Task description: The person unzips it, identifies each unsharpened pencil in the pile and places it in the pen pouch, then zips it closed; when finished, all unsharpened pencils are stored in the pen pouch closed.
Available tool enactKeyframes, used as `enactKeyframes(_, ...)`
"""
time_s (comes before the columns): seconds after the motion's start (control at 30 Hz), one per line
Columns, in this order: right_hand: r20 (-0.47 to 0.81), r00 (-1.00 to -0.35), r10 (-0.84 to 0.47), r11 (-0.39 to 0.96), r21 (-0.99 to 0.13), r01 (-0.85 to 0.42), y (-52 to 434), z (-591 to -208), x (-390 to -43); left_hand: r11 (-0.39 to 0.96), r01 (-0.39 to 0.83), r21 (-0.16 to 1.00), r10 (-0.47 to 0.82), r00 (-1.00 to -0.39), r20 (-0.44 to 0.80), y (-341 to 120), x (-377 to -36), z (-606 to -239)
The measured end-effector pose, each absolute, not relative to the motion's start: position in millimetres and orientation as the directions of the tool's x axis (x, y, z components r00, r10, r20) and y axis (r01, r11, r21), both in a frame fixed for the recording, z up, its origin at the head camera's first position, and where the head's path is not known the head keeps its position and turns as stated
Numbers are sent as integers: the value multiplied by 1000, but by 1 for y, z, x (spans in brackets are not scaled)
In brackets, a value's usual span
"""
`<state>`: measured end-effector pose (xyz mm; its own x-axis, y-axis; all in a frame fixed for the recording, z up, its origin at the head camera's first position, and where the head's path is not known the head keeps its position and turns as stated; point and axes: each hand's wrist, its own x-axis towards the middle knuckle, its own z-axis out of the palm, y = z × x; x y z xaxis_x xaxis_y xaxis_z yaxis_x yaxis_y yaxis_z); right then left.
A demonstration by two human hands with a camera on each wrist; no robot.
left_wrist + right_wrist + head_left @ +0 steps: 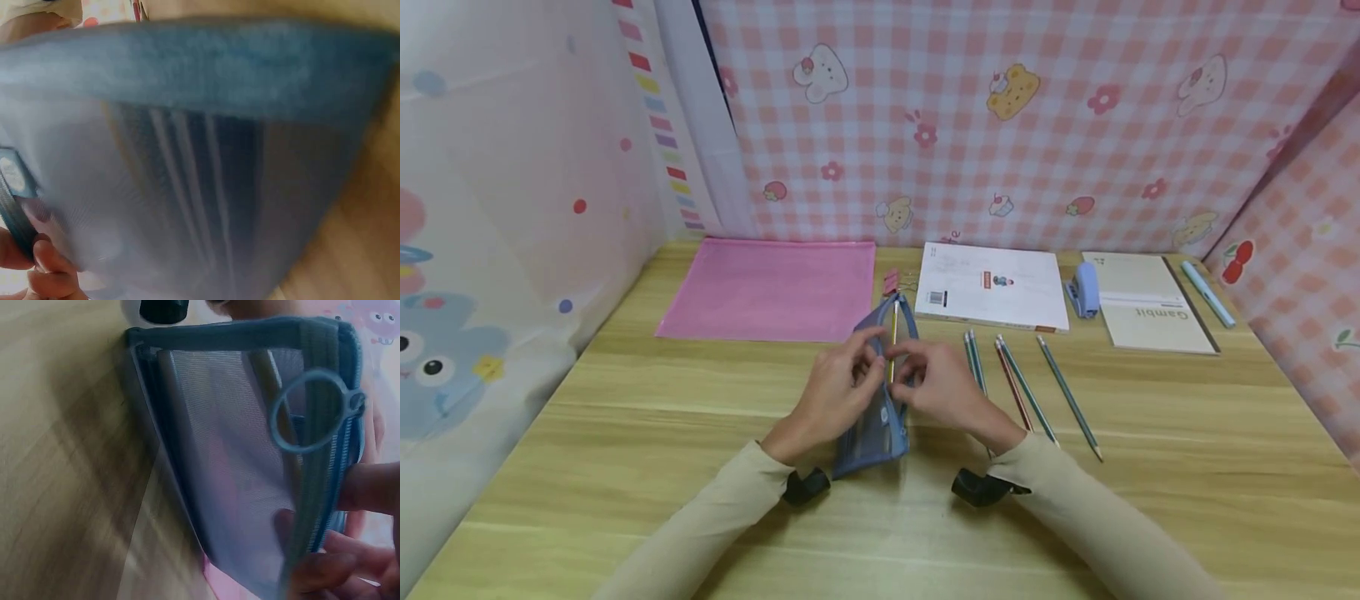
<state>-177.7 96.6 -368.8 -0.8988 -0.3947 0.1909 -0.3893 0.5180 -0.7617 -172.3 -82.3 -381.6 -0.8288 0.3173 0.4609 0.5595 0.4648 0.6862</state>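
Note:
A blue mesh zip pencil pouch (872, 429) stands tilted on the table between both hands, its zipped mouth parted. My left hand (838, 379) grips the left edge of the mouth with thumb and fingers. Opposite it, my right hand (942, 385) pinches the right edge, its fingers (328, 572) curled at the zip. A yellow-striped pencil (894, 321) shows in the gap between the two edges. Through the mesh in the left wrist view, several long thin shapes (187, 187) lie inside. The zip's round pull ring (309, 447) hangs in the right wrist view.
Several pencils (1070, 398) lie right of the pouch. Behind are a pink folder (767, 287), a pink binder clip (891, 281), a white book (955, 275), a lilac stapler (1086, 290), a cream notebook (1150, 325) and a light blue pen (1207, 293). Patterned cloth walls surround the table.

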Motion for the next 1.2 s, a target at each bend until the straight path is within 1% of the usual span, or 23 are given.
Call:
enactKeyframes(0.13,184,-881,-436,539,-731,-419,98,-368,-175,466,558,686,308,-830,466,-83,-172,-382)
enactKeyframes(0.3,263,-896,-357,468,-780,-415,112,-365,-166,472,563,678,302,-826,476,-84,-172,-384)
enactKeyframes(0.4,285,-900,-331,478,-772,-420,121,-364,-158,464,560,686,304,-829,470,-85,-172,-384)
enactKeyframes(0.5,226,-890,-396,493,-765,-413,126,-365,-147,460,546,700,297,-838,458,-85,-172,-384)
enactKeyframes(0.6,137,-855,-500,447,-804,-391,125,-368,-136,460,534,709,287,-846,450,-86,-173,-384)
enactKeyframes(0.67,113,-828,-549,408,-829,-384,122,-370,-131,458,533,711,283,-846,452,-87,-173,-383)
enactKeyframes(0.77,133,-800,-585,393,-816,-423,117,-372,-126,453,539,711,280,-843,460,-88,-174,-382)
enactKeyframes(0.93,213,-773,-597,429,-729,-533,113,-371,-122,456,543,705,278,-839,467,-90,-175,-382)
enactKeyframes(1.03,244,-760,-603,429,-704,-566,113,-370,-120,454,542,707,281,-840,464,-91,-176,-383)
enactKeyframes(1.13,227,-757,-612,394,-743,-542,113,-367,-121,450,544,708,294,-839,458,-93,-175,-383)
enactKeyframes(1.2,153,-764,-627,333,-834,-440,112,-365,-124,440,546,713,329,-837,438,-94,-172,-384)
